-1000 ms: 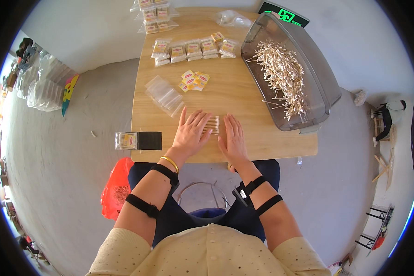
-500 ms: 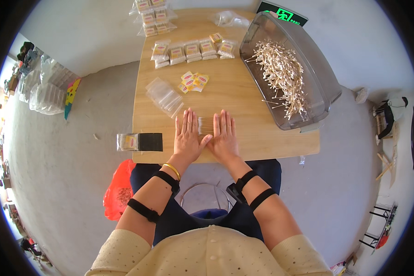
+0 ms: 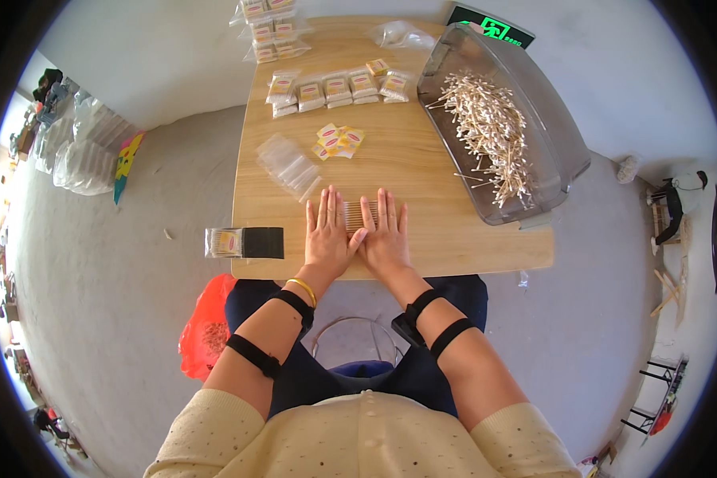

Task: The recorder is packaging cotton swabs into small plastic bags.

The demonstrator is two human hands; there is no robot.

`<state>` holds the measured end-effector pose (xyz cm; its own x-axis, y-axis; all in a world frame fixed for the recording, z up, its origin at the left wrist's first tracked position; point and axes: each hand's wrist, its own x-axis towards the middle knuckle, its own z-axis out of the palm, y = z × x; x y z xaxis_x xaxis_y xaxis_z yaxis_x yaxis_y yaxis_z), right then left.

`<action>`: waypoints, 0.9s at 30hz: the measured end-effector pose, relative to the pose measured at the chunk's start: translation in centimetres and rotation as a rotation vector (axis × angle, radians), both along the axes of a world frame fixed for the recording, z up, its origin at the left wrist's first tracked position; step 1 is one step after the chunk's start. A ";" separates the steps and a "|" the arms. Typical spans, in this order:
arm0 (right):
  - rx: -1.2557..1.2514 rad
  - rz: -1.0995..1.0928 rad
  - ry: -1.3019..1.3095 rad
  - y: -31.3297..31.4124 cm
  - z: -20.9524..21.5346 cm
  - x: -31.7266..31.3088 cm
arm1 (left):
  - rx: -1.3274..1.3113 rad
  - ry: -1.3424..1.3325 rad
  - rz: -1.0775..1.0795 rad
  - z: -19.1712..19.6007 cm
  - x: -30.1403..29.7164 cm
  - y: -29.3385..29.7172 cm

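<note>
A small row of cotton sticks (image 3: 356, 217) lies on the counter (image 3: 470, 243) in the middle of the picture. The sticks lie side by side, with their tips toward left and right. The left hand (image 3: 326, 233) is flat on the left side of the row, and the right hand (image 3: 385, 236) is flat on the right side. Each grip is spread out flat, with long straight fingers, and is not curled around anything. One right finger reaches over the sticks, and the thumbs come close together below them. I can't tell if the thumbs touch. The hands look like two little walls, likely to keep the stick ends even.

Just up and to the left are flat clear bags (image 3: 285, 166), spread in a slanting pile, maybe so each is easy to pick up. Next to them, above the hands, are small yellow and white cards (image 3: 338, 142), near enough to reach.

At the left edge of the counter, a filled packet (image 3: 225, 243) sits against a black block (image 3: 263, 243). Higher up is a row of filled packs (image 3: 336, 86), and more are piled in a stack (image 3: 268, 32) at the upper left. They seem set back to leave working room.

At the upper right, a big gray tub (image 3: 546, 131) holds a messy heap of loose sticks (image 3: 486, 127). It leans toward the person, perhaps for easy scooping.
</note>
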<state>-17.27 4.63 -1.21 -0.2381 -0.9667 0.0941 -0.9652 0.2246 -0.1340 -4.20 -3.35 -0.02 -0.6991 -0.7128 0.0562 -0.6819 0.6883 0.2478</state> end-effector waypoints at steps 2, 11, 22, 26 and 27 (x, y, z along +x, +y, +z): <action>-0.019 0.001 -0.009 -0.3 -0.1 0.1 | -0.030 0.008 0.001 -0.2 0.2 0.0; 0.083 -0.016 -0.028 -0.4 0.8 0.5 | 0.002 0.117 -0.026 0.6 0.3 0.2; 0.044 -0.022 -0.086 -0.4 1.0 0.8 | -0.020 0.072 -0.006 0.7 0.9 0.2; 0.090 -0.044 -0.078 -0.3 1.5 0.5 | -0.019 0.095 -0.019 0.9 0.0 0.2; 0.086 -0.033 -0.091 -0.4 1.7 0.4 | -0.023 0.081 -0.010 0.9 0.0 0.2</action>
